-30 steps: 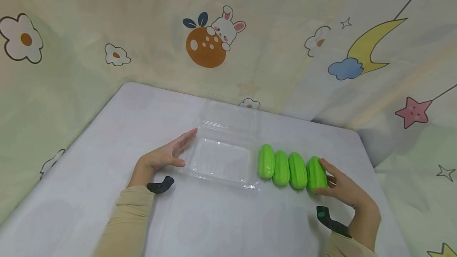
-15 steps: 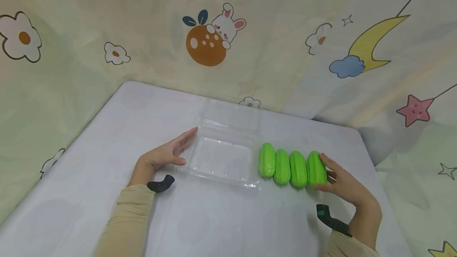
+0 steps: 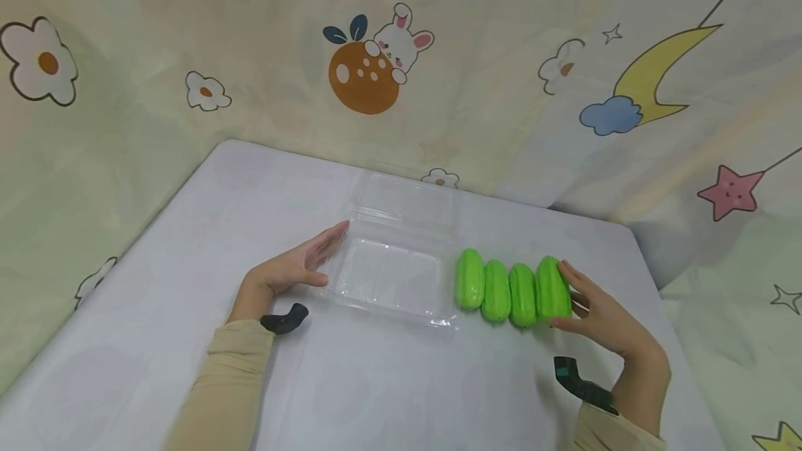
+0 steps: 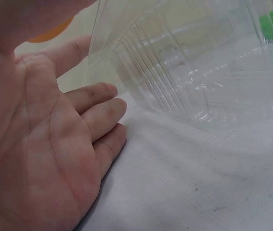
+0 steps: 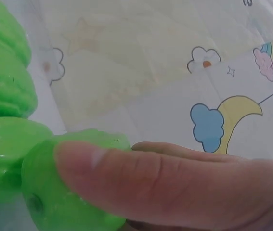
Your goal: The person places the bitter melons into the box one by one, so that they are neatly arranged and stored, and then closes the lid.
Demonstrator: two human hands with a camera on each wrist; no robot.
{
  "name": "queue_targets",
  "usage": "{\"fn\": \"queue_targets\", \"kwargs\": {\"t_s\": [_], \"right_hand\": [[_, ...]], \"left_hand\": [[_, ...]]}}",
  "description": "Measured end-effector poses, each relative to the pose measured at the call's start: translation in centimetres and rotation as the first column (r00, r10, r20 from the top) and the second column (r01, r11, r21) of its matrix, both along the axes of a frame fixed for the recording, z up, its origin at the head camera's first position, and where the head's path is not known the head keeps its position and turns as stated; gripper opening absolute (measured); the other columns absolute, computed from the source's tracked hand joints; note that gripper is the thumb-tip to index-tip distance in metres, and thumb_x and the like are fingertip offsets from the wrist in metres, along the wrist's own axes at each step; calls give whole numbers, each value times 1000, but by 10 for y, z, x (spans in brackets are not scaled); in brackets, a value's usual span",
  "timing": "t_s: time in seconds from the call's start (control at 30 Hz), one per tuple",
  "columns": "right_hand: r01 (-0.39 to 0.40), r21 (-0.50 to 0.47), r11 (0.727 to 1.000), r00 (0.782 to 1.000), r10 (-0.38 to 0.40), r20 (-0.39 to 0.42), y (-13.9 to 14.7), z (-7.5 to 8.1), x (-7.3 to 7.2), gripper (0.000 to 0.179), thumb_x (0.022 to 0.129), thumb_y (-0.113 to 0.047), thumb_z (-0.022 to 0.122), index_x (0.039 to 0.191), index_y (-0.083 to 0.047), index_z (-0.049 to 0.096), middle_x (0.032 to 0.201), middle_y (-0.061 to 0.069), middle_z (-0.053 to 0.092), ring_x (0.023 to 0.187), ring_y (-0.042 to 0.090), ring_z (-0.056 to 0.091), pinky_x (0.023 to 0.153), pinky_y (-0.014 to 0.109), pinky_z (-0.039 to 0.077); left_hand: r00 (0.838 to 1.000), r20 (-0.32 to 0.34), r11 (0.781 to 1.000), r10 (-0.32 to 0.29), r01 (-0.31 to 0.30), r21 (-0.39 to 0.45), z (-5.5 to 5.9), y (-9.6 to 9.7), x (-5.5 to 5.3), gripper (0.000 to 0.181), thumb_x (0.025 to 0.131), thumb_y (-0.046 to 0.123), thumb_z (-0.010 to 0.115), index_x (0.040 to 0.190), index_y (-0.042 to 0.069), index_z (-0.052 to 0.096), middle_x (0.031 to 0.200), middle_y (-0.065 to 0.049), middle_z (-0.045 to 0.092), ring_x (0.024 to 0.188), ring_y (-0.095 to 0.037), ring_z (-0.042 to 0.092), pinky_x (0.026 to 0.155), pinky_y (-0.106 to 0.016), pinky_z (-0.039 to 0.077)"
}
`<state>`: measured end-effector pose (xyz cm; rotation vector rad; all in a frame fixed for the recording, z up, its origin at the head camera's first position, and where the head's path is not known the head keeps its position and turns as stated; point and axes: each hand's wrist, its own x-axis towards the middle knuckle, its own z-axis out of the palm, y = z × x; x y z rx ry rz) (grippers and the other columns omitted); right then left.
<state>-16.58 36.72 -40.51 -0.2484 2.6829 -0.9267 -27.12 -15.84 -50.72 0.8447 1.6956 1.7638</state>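
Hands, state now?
Left hand: open, beside the clear container; contact unclear.
Right hand: closed, holding the rightmost green piece between thumb and fingers.

The white counter has rounded far corners; its near edge is out of view. About midway between the left and right edges lies an open clear plastic container, its lid folded back toward the far edge. Between it and the right edge, three green oblong pieces lie side by side, lengthwise from near to far. A fourth green piece, beside them nearest the right edge, is held by the fingers of the right hand; whether it touches the counter cannot be told.
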Motion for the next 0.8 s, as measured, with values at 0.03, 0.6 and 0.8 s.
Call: {"fn": "queue_targets", "kwargs": {"t_s": [0.03, 0.6, 0.8], "right_hand": [[-6, 1, 1000, 1000, 6, -4, -1, 1, 0, 105, 81, -28, 75, 153, -12, 1, 159, 20, 0, 131, 57, 30, 101, 55, 33], [-101, -42, 994, 992, 97, -84, -24, 6, -6, 100, 82, -28, 75, 154, -15, 6, 160, 17, 5, 133, 52, 32, 100, 48, 39], [-134, -75, 988, 984, 123, -129, -37, 9, -6, 100, 81, -27, 76, 154, -20, 8, 160, 13, 6, 135, 48, 34, 98, 15, 41]], "left_hand": [[1000, -2, 1000, 0, 0, -4, 0, 0, 0, 104, 79, 14, 76, 154, 27, 5, 161, 8, -3, 149, -16, -6, 116, -51, -4], [1000, -16, 1000, 12, -12, -6, 1, -3, 1, 102, 80, 16, 76, 154, 26, 6, 161, 10, -1, 149, -13, -4, 118, -43, 0], [1000, -31, 1000, -4, 5, 13, 0, -2, 1, 102, 81, 14, 75, 154, 22, 5, 162, 4, -4, 149, -19, -7, 116, -52, -4]]}}
